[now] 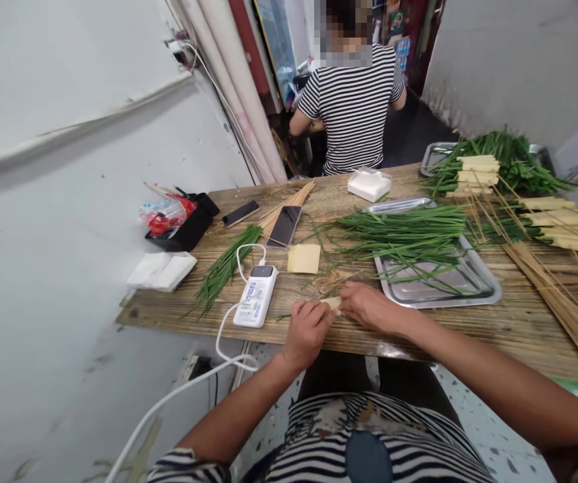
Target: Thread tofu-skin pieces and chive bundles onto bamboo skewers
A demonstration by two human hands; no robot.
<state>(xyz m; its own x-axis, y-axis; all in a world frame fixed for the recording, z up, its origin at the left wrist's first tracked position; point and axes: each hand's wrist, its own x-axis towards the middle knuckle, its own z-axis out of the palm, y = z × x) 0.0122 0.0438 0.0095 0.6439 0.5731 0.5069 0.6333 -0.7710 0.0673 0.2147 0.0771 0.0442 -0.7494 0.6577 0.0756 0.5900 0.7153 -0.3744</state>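
Between my hands, near the front edge of the wooden table, is a pale yellow tofu skin roll [332,304]. My left hand [310,330] is closed on its left end, fingers curled over it. My right hand [367,306] grips the other end from the right, and its fingertips partly hide the roll. A thin green stalk sticks out to the left of my left hand. Just beyond lies a small stack of square tofu skin sheets [304,259]. Long green chives [410,231] lie across a metal tray [444,300] to the right of my hands.
Left on the table [168,310] are a white power bank [256,296] with cables, two phones [285,226], more chives [231,265] and a black box [183,231]. Skewered rolls [565,221] and bamboo skewers [555,295] lie right. A person in stripes [357,111] is beyond.
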